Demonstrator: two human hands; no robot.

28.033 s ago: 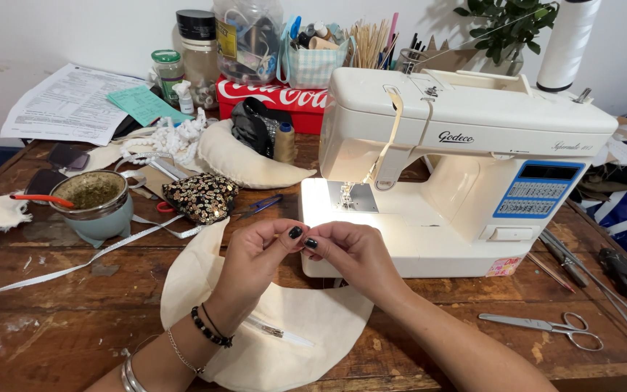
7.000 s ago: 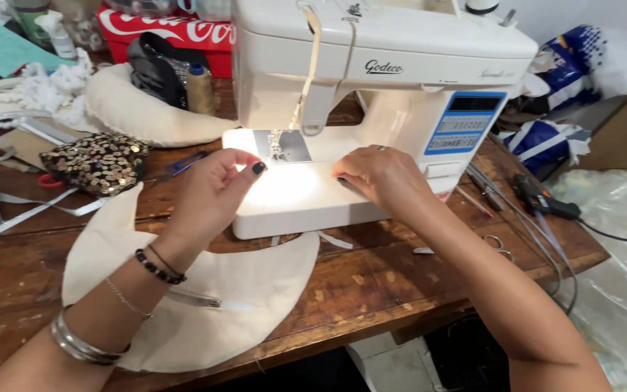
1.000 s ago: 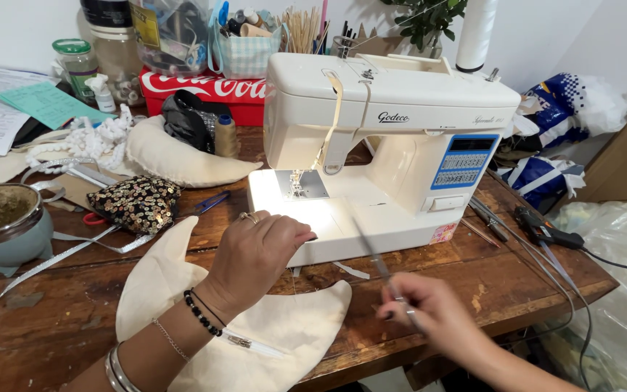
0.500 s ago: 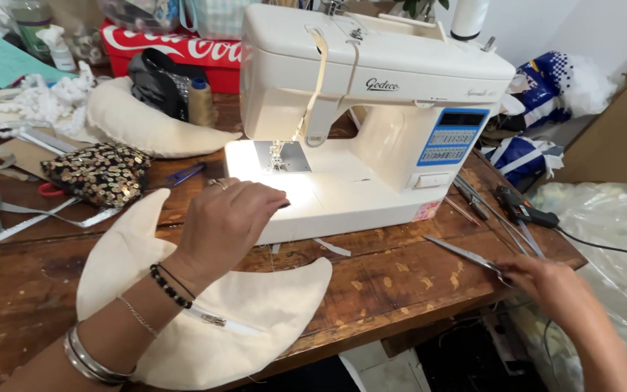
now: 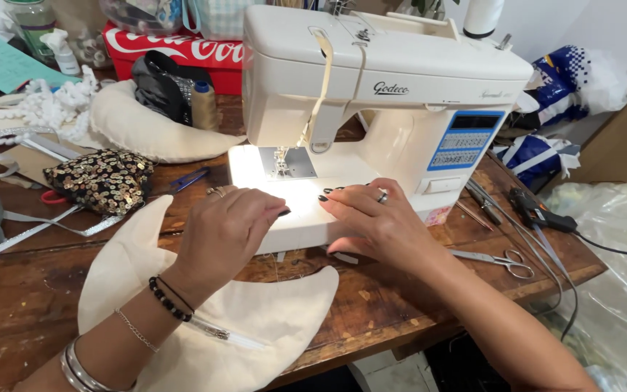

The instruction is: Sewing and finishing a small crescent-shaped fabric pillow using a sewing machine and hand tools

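The right hand [image 5: 382, 225] has come back. Half a second ago it was far out to the side by the scissors [image 5: 498, 260]. The scissors now lie alone on the wooden table [image 5: 30, 305], and the hand rests on the lit bed of the white sewing machine [image 5: 371, 94]. The left hand [image 5: 223, 232] has hardly moved.

Both hands lie flat and loose on the bed, fingertips close together, just in front of the needle and metal plate [image 5: 288, 161]. Neither hand closes around anything. The bright light hides whether a bit of thread or cloth sits under the fingertips, so that cannot be told.

The big cream moon-shaped cloth piece [image 5: 255, 319] lies on the table under the left arm, low and near the person. Its upper tip reaches toward the left hand. It is not under the needle, and no fingers pinch it.

To do this well, the person would likely keep fingers off to the sides of the needle, never under it. The cloth should be slid flat onto the bed, without wrinkles, and guided softly with both hands rather than pulled.
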